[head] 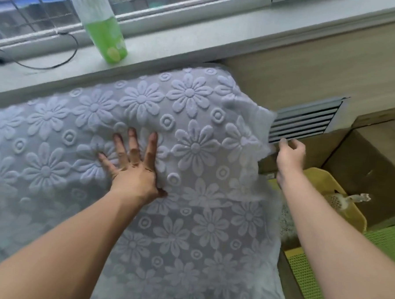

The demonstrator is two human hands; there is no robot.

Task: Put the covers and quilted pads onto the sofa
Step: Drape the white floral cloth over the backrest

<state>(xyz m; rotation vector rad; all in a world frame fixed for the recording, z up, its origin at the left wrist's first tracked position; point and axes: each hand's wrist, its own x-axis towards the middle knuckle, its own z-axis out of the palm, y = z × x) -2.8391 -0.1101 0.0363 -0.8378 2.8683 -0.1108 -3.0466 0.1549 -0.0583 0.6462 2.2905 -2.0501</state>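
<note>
A pale lavender-grey cover (193, 117) with raised flower patterns lies draped over the sofa back and seat, filling most of the view under the window sill. My left hand (134, 164) presses flat on it with fingers spread, near the middle. My right hand (291, 154) is at the cover's right edge, its fingers curled and pinching the blurred hem of the fabric beside the sofa's end. The sofa itself is hidden under the cover.
A green-and-white bottle (102, 23) and a black cable (69, 53) sit on the window sill (197, 42). Right of the sofa are a wall vent (308, 119), cardboard boxes (369, 163), a yellow litter tray (340, 202) and a green mesh mat (304, 280).
</note>
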